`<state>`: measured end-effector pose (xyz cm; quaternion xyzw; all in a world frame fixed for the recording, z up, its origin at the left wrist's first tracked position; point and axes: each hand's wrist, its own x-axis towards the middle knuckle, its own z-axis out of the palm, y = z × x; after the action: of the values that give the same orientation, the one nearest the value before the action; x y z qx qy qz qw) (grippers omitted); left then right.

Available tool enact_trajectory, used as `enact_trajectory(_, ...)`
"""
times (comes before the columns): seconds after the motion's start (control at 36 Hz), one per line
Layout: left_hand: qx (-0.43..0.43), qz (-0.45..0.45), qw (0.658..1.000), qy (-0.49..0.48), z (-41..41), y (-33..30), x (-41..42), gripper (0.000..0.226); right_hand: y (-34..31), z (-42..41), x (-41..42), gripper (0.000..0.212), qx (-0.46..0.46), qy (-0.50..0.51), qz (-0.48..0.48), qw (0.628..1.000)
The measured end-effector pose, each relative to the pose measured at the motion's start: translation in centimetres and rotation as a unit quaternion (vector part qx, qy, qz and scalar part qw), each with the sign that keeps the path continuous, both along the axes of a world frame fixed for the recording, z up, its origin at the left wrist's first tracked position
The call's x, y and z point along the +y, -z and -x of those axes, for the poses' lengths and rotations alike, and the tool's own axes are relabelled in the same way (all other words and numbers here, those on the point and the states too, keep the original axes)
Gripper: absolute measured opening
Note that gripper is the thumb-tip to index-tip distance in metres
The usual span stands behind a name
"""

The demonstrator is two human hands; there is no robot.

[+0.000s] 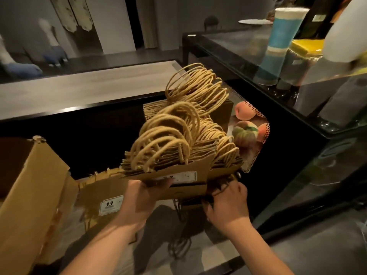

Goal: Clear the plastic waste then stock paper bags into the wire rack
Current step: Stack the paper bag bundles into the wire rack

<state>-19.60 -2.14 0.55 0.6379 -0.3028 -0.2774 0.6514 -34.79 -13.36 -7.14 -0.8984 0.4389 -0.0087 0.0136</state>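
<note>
Dim shop, dark counter (83, 92) ahead. My left hand (139, 201) grips the bundle of paper bags (178, 155) w/ twine handles up; right hand (228, 205) grips the wire rack (224, 184) edge. Best keep the stack square, lower evenly so handles don't snag.

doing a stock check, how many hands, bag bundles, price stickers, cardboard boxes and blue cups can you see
hands: 2 (left hand, right hand)
bag bundles: 2 ()
price stickers: 2 ()
cardboard boxes: 1
blue cups: 1
total: 8
</note>
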Motion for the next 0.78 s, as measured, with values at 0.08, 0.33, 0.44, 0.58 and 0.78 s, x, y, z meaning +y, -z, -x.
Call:
enact_trajectory(0.08,0.009,-0.007,1.0,-0.007,-0.2,-0.1,0.4,0.024,-0.7,-0.1,-0.2,0.042,0.041,-0.019,-0.008,0.999)
enact_trajectory(0.33,-0.048,-0.042,0.998,-0.009,-1.1,0.0,0.8,0.029,-1.1,0.0,-1.4,0.035,0.047,-0.091,-0.039,0.994)
enact_trajectory(0.44,-0.017,-0.039,0.999,0.005,-0.8,-0.1,0.6,0.026,-1.5,0.1,-1.5,0.059,0.084,-0.104,-0.069,0.989)
enact_trajectory(0.58,-0.006,-0.065,0.998,0.004,-1.3,0.5,0.5,0.015,0.0,0.2,-0.6,0.025,-0.01,-0.079,0.01,0.997)
enact_trajectory(0.78,-0.108,-0.097,0.989,0.033,-2.1,-0.3,1.1,0.02,1.3,-0.4,-1.0,0.019,-0.011,-0.042,-0.004,0.999)
